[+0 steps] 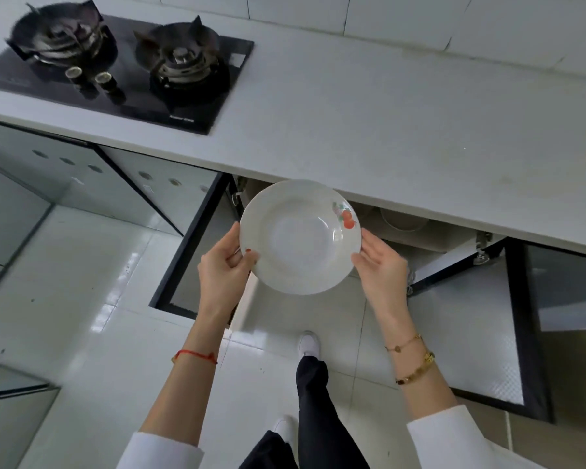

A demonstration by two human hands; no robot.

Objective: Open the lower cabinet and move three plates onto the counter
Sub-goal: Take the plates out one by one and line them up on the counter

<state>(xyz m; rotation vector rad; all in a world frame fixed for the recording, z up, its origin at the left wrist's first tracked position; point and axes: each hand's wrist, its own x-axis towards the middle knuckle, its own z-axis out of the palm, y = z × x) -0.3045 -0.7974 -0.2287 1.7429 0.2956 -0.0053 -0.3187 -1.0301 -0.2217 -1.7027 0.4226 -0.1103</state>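
One counter (403, 130) is seen across the top, with a gas stove (115, 62) set into its left part. Below it, the lower cabinet (420, 238) stands open, both doors swung out. A white plate (300, 236) is held level before the opening, below the counter edge, gripped at its left rim by the left hand (222, 265), thumb curled over it, and supported at its right rim by the right hand (381, 262), fingers nearly straight.

plate (300, 252): white, red fruit motif | counter (386, 130): white | hob (122, 76): black
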